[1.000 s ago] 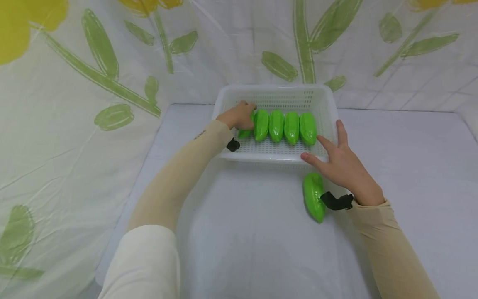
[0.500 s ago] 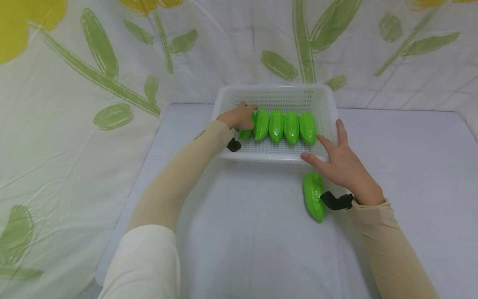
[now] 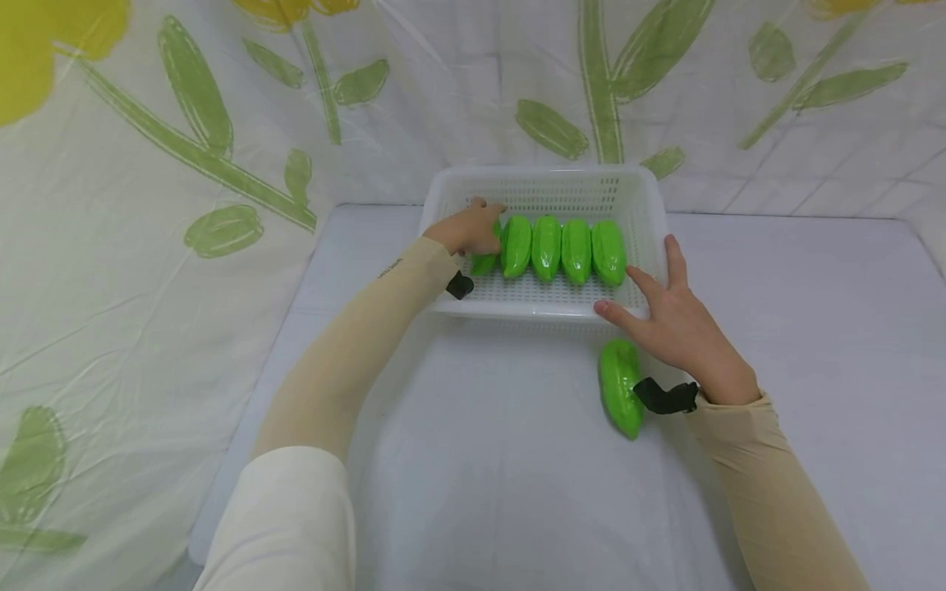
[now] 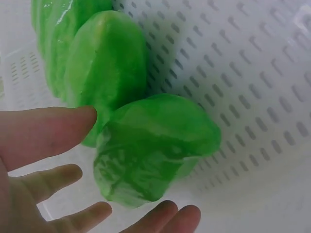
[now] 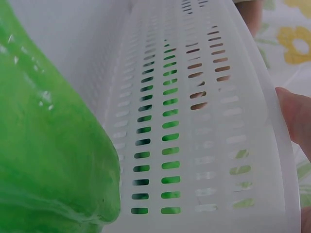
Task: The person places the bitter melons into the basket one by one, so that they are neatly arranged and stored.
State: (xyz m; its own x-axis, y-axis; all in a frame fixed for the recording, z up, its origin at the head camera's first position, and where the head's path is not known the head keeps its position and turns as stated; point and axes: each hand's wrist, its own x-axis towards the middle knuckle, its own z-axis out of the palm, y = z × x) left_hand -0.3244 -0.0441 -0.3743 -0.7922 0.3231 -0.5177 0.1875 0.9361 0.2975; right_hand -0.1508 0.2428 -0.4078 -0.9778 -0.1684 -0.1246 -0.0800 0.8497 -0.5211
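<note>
A white perforated plastic basket (image 3: 532, 310) stands at the back of the table, with a row of glossy green gourd-like vegetables (image 3: 546, 249) inside. My left hand (image 3: 473, 230) reaches into its left end, over the leftmost vegetable (image 4: 155, 145). In the left wrist view, the thumb and fingers are spread around that vegetable's near end, which has wrinkled clear film on it. My right hand (image 3: 668, 324) rests spread on the basket's front right corner, thumb at the front rim. Another green gourd-like vegetable (image 3: 621, 387) lies on the table in front, beside my right wrist.
The table wears a pale cloth (image 3: 502, 460). Right behind the basket hangs a white curtain (image 3: 443, 90) printed with green leaves and yellow flowers. A black wrist strap piece (image 3: 667, 397) juts out over the vegetable on the table.
</note>
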